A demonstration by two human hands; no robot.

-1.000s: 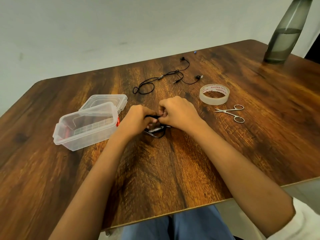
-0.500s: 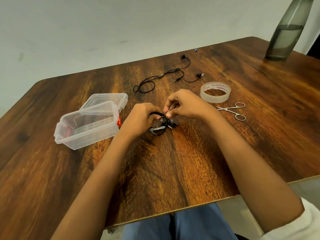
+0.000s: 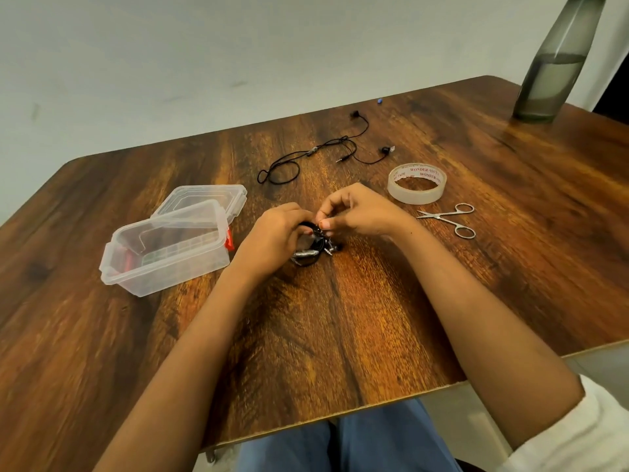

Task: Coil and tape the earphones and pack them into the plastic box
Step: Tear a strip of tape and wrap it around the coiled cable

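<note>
A coiled black pair of earphones [image 3: 315, 248] lies at the table's middle between my hands. My left hand [image 3: 272, 238] grips the coil from the left, its fingers curled over it. My right hand [image 3: 357, 212] pinches the top of the coil with thumb and fingertips. A second pair of black earphones [image 3: 326, 151] lies loose and uncoiled further back. The clear plastic box [image 3: 163, 250] stands open at the left, its lid [image 3: 207, 199] behind it. A roll of clear tape [image 3: 417, 183] sits to the right.
Small silver scissors [image 3: 449, 219] lie right of my right hand, just below the tape. A tall grey vase [image 3: 551, 63] stands at the far right corner. A tiny blue bit [image 3: 378, 101] lies near the back edge. The table's front edge is close to my lap.
My hands have parted slightly and lifted off the coil, uncovering more of it. My right hand now pinches its top instead of covering it.
</note>
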